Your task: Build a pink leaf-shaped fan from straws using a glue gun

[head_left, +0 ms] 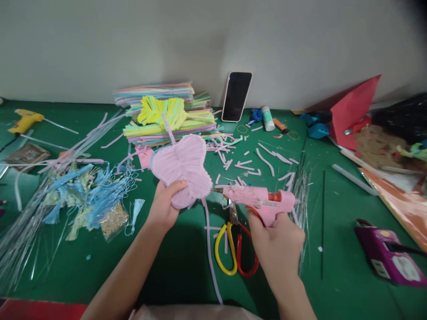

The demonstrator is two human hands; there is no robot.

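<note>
My left hand [166, 205] grips the lower edge of a pink butterfly-shaped piece made of straws [183, 168], held above the green table [336, 213]. My right hand [277, 242] is closed round the handle of a pink glue gun [258, 200]. The gun's nozzle points left and meets the right edge of the pink piece. Under the gun lie scissors with yellow and red handles [233, 249]. A long pink straw [209, 249] trails down from the piece toward me.
A stack of coloured straws [167, 113] and a phone [236, 96] lean at the back wall. Cut straw bits [253, 160] litter the middle. Blue tassel pieces [86, 191], a yellow glue gun [25, 121], red paper [353, 111] and a purple device [388, 258] lie around.
</note>
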